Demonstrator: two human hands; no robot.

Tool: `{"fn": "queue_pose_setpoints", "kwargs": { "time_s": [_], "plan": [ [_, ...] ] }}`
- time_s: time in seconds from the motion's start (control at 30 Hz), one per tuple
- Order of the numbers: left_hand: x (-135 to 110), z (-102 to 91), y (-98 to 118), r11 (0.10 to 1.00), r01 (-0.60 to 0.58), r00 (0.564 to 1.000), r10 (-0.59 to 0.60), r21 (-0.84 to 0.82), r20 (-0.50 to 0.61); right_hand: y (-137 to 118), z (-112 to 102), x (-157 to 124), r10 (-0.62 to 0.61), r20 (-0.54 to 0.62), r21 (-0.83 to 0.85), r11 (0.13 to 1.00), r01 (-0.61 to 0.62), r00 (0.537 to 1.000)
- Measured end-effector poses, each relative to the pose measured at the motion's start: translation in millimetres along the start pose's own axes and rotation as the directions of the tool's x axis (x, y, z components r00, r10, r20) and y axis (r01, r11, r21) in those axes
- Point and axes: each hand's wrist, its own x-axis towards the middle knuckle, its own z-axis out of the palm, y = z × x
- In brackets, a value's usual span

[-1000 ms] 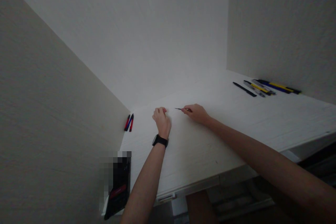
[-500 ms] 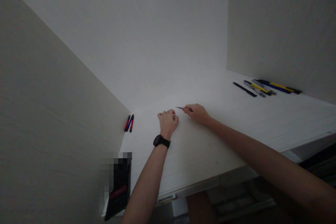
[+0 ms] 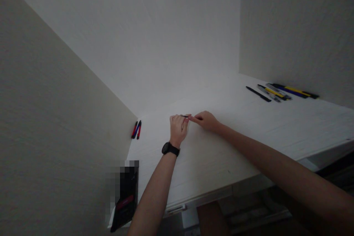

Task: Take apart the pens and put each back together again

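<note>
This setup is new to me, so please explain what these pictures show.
There's no machine: every picture comes from a camera worn on a person's head, looking down at their bare hands. The right hand pinches a thin, dark, stick-like object; the left hand is at its other end, its grip unclear. On the flat white table, slim red and blue pens lie at left, and black, yellow, blue and clear pens at right. A flat, partly pixelated black device lies near the left edge.

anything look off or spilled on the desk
Just one thing: a small dark mark near the front edge of the desk, odd against the white top. Stain or scratch, I can't tell. No spill shows.
</note>
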Motion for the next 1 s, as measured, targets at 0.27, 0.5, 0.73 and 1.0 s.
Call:
{"fn": "queue_pose_setpoints", "kwargs": {
  "time_s": [0.27, 0.5, 0.73, 1.0],
  "plan": [
    [-3, -0.6, 3, 0.951, 0.297, 0.952, -0.29, 0.081, -0.095, -5, -3, -5, -0.082, 0.131, -0.14, 0.985, 0.1, 0.988],
    [6, 1.4, 4, 0.811, 0.485, 0.873, -0.47, 0.328, -0.13, 5, -12, -3, 0.238, -0.14, -0.426, 0.862, -0.275, 0.961],
    [9, 9.0, 8, 0.796, 0.386, 0.876, -0.475, 0.466, 0.085, 8, -8, -3, 0.252, -0.029, -0.569, 0.791, -0.223, 0.967],
    [7, 10.8, 7, 0.791, 0.407, 0.85, -0.511, 0.457, 0.128, 7, -9, -1, 0.234, -0.013, -0.564, 0.801, -0.2, 0.972]
  ]
}}
